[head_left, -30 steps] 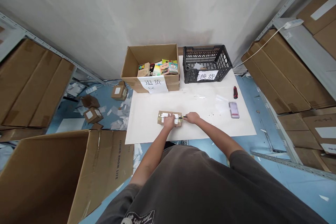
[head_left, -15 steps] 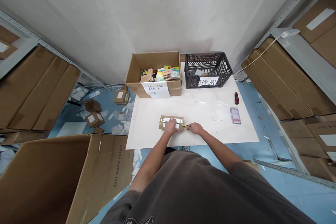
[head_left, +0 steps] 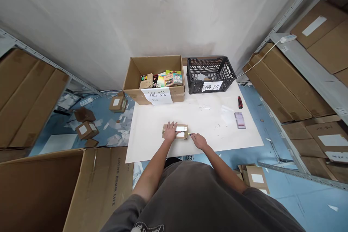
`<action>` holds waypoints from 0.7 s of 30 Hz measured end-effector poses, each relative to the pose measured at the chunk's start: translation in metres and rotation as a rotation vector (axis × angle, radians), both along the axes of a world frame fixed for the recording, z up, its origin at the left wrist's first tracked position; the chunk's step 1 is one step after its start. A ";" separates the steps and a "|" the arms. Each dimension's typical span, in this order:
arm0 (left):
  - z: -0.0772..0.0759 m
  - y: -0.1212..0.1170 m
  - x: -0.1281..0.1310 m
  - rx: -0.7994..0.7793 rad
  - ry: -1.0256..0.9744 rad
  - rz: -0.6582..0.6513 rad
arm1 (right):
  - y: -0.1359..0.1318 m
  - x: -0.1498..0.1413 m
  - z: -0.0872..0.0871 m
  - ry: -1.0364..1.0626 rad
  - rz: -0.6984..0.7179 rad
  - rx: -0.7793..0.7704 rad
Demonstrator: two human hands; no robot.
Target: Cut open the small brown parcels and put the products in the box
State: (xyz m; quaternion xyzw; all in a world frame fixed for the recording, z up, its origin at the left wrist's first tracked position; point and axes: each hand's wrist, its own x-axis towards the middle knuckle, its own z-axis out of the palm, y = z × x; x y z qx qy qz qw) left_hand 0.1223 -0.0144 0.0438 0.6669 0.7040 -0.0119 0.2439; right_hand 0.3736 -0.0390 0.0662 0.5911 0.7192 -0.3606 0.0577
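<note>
Head view: Small parcel (head_left: 181,131), white-labelled, on white-topped bench (head_left: 146,130), nearer the person than open carton (head_left: 136,96) and black crate (head_left: 195,86). Left hand (head_left: 170,132), fingers apart, flat on parcel's left part. Right hand (head_left: 199,140), clamped on slim tool (head_left: 189,134), beside parcel's right end.

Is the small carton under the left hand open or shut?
Shut, apparently: the small carton shows a flat top under the left hand, with no flap raised. Whether it is cut, I cannot tell.
</note>
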 end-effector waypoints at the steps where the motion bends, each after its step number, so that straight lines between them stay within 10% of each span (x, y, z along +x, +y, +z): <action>1: 0.001 -0.001 0.000 0.018 -0.014 -0.005 | -0.003 -0.002 -0.002 -0.024 0.017 0.027; 11: -0.003 -0.019 0.008 0.148 -0.032 0.048 | 0.002 -0.016 -0.009 -0.162 0.029 0.116; 17: -0.007 -0.019 0.010 0.131 -0.045 0.081 | 0.004 0.035 -0.005 -0.261 -0.299 0.113; 21: -0.005 -0.015 0.010 0.137 -0.096 0.090 | -0.006 0.014 -0.021 0.066 -0.421 -0.003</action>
